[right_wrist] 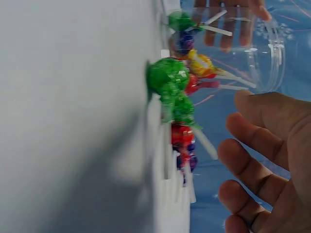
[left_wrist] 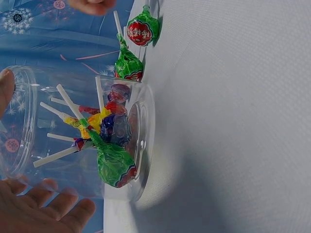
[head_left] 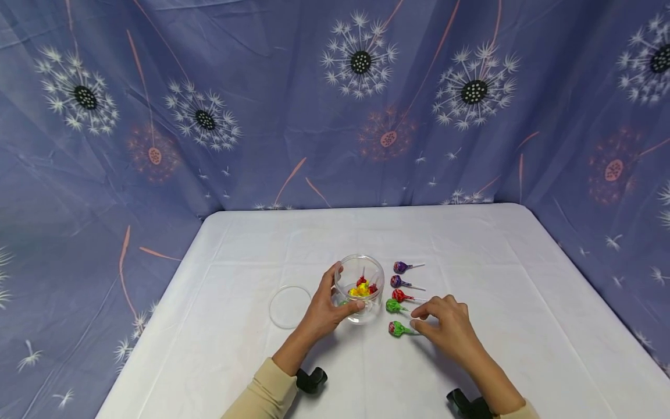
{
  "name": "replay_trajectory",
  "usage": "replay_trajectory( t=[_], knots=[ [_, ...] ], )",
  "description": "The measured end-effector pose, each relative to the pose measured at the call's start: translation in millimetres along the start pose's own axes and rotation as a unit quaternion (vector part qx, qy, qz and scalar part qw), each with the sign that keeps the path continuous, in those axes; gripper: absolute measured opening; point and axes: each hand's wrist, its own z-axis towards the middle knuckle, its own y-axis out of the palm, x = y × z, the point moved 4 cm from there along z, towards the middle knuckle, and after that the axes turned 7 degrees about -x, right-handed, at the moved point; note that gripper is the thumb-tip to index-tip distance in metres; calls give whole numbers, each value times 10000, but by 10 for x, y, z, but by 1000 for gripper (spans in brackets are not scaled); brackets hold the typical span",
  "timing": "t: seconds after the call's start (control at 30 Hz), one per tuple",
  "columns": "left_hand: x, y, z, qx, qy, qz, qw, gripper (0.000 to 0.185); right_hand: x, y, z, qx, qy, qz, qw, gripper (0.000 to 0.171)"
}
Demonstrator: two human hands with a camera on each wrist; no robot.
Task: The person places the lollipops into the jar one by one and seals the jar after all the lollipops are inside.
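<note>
My left hand (head_left: 327, 308) grips a clear plastic jar (head_left: 374, 308) around its side, thumb in front and fingers behind. Inside the jar lie several wrapped lollipops, among them a yellow one (left_wrist: 99, 119), a purple one (left_wrist: 115, 130) and a green one (left_wrist: 116, 165), their sticks pointing up. To the right of the jar, a column of lollipops lies on the table: two purple, a red one (head_left: 399, 295) and two green. My right hand (head_left: 447, 327) hovers by the sticks of the green lollipops (head_left: 399, 329), thumb and forefinger apart with nothing between them.
A clear round lid (head_left: 272, 308) lies left of the jar on the white-covered table (head_left: 235, 349). Behind the table hangs a blue curtain (head_left: 293, 105) with a dandelion print. Black camera mounts (head_left: 312, 381) sit at both wrists.
</note>
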Motion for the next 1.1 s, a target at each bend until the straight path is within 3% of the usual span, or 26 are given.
replay_trajectory(
  t=[0.23,0.57,0.87,1.1],
  knots=[
    [-10,-3,12,5,-44,-24,10000,88,68,78,-91,-268,276,-120,9992,20],
    [-401,41,161,46,78,-7,10000,91,137,152,-133,-597,563,-258,9963,18],
    [-410,38,165,53,67,-10,10000,95,205,211,-134,-884,728,-100,9934,17],
    [-420,32,172,64,55,7,10000,95,231,263,-151,-824,684,-68,9942,20]
  ],
)
